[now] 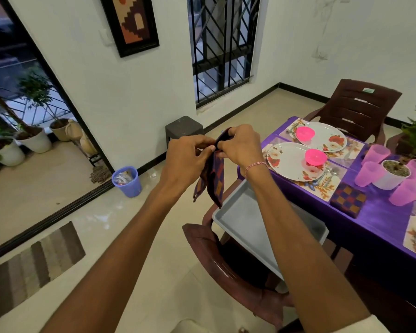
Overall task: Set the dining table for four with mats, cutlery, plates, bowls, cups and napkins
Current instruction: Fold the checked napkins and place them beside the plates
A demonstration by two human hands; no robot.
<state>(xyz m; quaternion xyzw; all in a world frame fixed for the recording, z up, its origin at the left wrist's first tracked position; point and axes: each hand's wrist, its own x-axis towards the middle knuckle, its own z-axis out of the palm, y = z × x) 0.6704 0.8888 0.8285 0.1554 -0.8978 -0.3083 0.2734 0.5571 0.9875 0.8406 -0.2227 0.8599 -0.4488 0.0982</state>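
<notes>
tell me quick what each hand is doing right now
Left hand: pinching the top edge of the purple-and-orange checked cloth napkin.
Right hand: gripping the top of the same napkin.

At right, worktop. On it two plates side by side on mats, a bowl on each; cutlery just beside near plate; folded napkin beside that mat. Cups ring plant pot. Tray on chair before worktop. Left hand and right hand pinch napkin above tray.
</notes>
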